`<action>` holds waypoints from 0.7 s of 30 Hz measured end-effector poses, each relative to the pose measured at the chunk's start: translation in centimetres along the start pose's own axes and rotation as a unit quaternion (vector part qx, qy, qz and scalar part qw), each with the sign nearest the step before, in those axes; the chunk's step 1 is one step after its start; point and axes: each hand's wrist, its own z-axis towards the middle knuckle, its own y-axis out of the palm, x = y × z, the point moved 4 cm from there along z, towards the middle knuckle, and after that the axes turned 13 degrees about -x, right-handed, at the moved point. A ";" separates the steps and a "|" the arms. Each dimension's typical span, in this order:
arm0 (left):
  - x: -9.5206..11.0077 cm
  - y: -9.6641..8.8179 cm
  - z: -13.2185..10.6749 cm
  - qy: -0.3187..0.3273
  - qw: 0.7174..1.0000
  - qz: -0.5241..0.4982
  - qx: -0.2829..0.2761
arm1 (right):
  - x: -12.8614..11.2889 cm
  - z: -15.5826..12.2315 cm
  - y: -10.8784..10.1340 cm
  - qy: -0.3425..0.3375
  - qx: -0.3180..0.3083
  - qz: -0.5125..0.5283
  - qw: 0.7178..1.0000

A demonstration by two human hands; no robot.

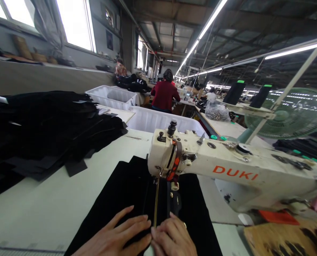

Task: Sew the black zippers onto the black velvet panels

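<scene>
A black fabric panel lies under the head of the white sewing machine. A zipper with gold teeth runs down the panel from the needle area towards me. My left hand rests flat on the cloth left of the zipper, its fingers stretched and slightly apart. On the zipper's near end, the fingers of my right hand are bent and pressed together. A second dark zipper with a gold-coloured pull lies just above my right hand. The fabric beneath both hands is hidden.
Stacked black fabric pieces cover the left of the table. White plastic bins stand behind the machine. Thread cones and a green fan are at right. A person in a red top sits ahead.
</scene>
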 end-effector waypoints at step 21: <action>-5.7 0.6 2.0 -0.063 0.990 -0.092 -0.086 | 4.2 6.1 0.6 0.115 -0.109 0.095 0.983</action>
